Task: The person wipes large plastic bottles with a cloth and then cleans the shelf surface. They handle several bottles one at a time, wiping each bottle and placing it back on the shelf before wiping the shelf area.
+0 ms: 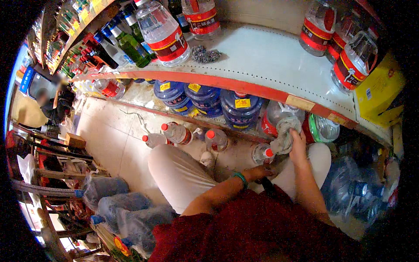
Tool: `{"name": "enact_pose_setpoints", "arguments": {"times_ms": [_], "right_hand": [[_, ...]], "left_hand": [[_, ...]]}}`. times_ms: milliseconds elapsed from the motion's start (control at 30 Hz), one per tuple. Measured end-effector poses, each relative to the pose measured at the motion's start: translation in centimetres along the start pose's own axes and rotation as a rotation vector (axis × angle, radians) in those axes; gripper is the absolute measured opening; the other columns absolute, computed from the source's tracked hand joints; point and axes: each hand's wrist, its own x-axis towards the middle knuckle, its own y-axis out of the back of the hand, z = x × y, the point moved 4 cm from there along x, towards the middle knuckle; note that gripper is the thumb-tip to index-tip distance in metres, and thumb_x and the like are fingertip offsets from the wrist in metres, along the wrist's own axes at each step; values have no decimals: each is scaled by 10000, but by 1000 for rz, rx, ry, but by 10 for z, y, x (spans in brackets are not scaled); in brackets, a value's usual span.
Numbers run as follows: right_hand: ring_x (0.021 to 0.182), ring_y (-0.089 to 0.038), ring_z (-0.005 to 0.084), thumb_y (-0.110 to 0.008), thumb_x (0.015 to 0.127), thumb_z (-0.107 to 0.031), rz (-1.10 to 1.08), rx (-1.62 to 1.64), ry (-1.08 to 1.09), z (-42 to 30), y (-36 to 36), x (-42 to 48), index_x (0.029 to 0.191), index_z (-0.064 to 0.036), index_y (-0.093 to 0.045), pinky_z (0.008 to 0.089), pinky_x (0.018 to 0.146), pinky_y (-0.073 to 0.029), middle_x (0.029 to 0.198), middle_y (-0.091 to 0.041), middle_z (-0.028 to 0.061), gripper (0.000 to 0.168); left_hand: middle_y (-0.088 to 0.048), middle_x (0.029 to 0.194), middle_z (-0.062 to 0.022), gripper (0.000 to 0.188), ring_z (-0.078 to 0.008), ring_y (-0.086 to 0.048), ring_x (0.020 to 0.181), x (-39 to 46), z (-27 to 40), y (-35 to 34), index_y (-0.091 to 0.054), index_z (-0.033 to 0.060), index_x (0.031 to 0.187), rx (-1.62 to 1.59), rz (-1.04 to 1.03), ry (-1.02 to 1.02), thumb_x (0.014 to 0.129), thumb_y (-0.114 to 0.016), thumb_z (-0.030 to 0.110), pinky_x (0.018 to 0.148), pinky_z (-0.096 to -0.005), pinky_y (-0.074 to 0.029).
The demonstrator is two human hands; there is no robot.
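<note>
My right hand (298, 146) holds a crumpled, greyish-white cloth (282, 139) in front of the lower shelf. Behind the cloth stands a large clear plastic jug (269, 119) with a red label, partly covered by it. A clear plastic bottle with a red cap (260, 153) is on the floor by my knees. My left hand (260, 173), with a green band at the wrist, is close to that bottle. Its fingers are in shadow, so whether they grip the bottle is unclear. More red-capped bottles (178, 133) stand on the floor to the left, including one bottle (216, 140) near my foot.
Above is a white perforated shelf (262, 49) with a red front edge, holding large red-labelled jugs (167, 39) and a dark speckled bundle (205, 54). Blue-tinted jugs (240, 109) line the lower shelf. Bagged water barrels (124, 209) lie behind at left. People (52, 101) are farther off.
</note>
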Motion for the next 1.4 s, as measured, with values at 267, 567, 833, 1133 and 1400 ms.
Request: {"name": "enact_pose_setpoints", "arguments": {"times_ms": [267,567,833,1133,1400], "right_hand": [[970,-563,182,-583,816,-124,84,-50,-16,2,9,2,1176,-23,-524,328,826,-463,1083,-586,57,378],[962,-569,199,-574,822,-145,121,-42,-39,1,6,-3,1181,-28,-517,344,814,-477,1086,-579,70,381],[995,-562,211,-563,819,-131,66,-45,32,-6,0,-3,1193,-12,-507,334,836,-465,1123,-569,84,396],[1005,-550,225,-566,820,-131,85,-56,-43,-6,-4,-6,1178,-12,-511,344,846,-456,1111,-563,90,381],[974,-558,218,-558,826,-137,66,-47,-17,3,4,0,1187,-12,-493,335,829,-460,1091,-563,87,387]], "left_hand": [[-596,1043,-157,560,-295,-555,821,73,-67,-24,-496,23,1216,383,-39,-230,703,-681,156,736,-408,-464],[-619,1016,-189,420,-393,-571,890,71,-94,-10,-517,77,1210,785,266,-33,799,-567,147,769,-460,-472],[-576,1129,-183,442,-371,-550,998,67,-67,9,-486,136,1264,369,713,-479,826,-539,151,853,-439,-460],[-573,1118,-151,443,-309,-547,1014,69,-91,-6,-487,133,1242,503,122,-187,807,-568,114,879,-412,-449],[-592,1034,-140,344,-283,-563,939,74,-82,-2,-532,115,1138,335,129,-115,801,-595,147,832,-408,-460]]}}
